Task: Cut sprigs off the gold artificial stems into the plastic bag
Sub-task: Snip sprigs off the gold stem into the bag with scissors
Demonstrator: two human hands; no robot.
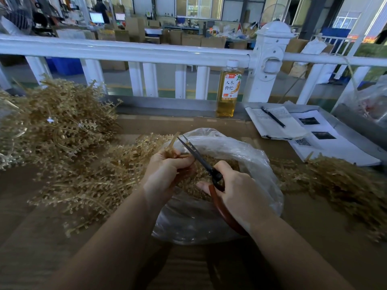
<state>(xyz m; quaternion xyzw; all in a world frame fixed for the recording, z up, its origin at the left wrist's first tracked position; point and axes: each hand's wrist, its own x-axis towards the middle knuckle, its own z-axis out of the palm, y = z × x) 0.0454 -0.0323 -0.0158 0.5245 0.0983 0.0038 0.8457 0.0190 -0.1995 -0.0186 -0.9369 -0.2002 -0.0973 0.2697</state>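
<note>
A gold stem (172, 150) is pinched in the left hand (165, 172) directly over the open plastic bag (247, 155), so that cut sprigs drop inside. The scissors (201, 160) are gripped by the right hand (240, 191), fingers curled round the red handles, blades seemingly slightly apart beside the stem. Uncut stems are heaped on the bench (314, 216) at left, within reach.

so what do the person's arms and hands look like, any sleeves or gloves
Both forearms are bare as far as the frame shows, with no sleeves in view. The left hand and right hand wear no gloves. No rings, watch or wristbands are visible, and no markings can be made out.
</note>
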